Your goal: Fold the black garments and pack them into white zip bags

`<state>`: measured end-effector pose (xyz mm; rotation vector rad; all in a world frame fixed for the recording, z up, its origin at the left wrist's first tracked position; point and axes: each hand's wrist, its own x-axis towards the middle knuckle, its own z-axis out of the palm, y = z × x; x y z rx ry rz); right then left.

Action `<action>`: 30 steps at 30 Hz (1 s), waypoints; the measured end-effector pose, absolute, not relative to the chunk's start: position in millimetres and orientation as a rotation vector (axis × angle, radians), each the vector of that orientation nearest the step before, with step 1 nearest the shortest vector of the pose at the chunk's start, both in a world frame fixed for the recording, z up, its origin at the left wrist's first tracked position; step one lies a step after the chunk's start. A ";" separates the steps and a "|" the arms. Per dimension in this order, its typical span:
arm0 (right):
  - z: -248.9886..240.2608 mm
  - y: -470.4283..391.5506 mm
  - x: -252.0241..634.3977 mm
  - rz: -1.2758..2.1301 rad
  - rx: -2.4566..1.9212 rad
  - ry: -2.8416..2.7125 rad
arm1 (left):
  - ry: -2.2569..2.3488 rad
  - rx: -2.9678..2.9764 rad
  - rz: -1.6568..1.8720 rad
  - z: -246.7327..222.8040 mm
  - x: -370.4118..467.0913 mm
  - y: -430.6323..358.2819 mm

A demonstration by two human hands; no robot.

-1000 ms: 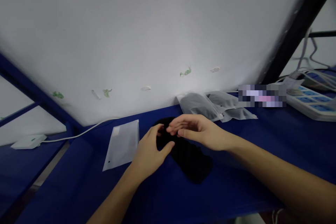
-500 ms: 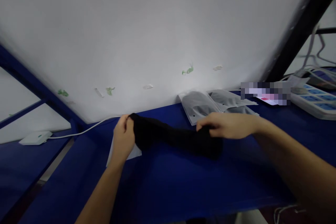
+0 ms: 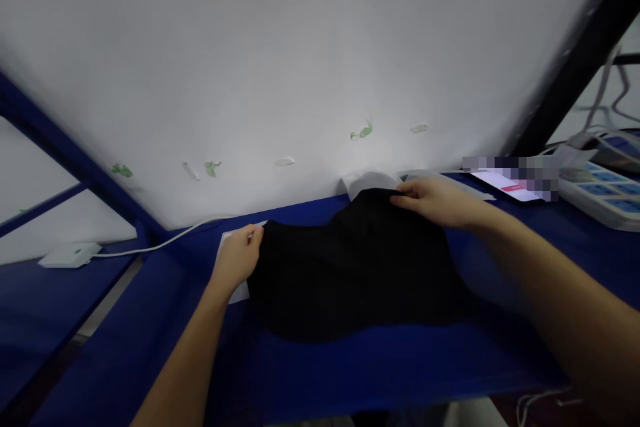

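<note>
A black cloth (image 3: 350,267) is spread between my two hands over the blue table (image 3: 320,373). My left hand (image 3: 237,257) pinches its upper left corner. At the cloth's upper right edge, my right hand (image 3: 435,200) grips the fabric between thumb and fingers. A white sheet (image 3: 240,292) lies partly under my left hand and the cloth. Behind the cloth, grey plastic packets (image 3: 373,181) lean near the wall, partly covered by the fabric and my right hand.
A phone with a lit screen (image 3: 510,185) lies at the back right beside a power strip (image 3: 605,193) with cables. A white box (image 3: 70,255) with a cord is at the far left. A white wall (image 3: 300,80) rises behind the table.
The black cloth was bunched into a narrow strip and is now opened out wide. My right hand has moved up with its edge, and the cloth now hides more of the packets.
</note>
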<state>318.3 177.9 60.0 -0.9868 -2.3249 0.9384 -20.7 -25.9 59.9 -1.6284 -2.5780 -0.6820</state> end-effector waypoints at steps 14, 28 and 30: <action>57.5 173.5 305.1 0.607 -1.106 -2.410 | -2.095 -2.463 -0.469 51.2 10.2 -26.8; 51.1 182.7 304.3 0.615 -1.262 -2.256 | -2.397 -2.162 -0.585 80.6 -21.3 -47.3; 51.1 177.7 303.0 0.585 -1.288 -2.296 | -2.470 -1.979 -0.496 72.9 -18.6 -43.6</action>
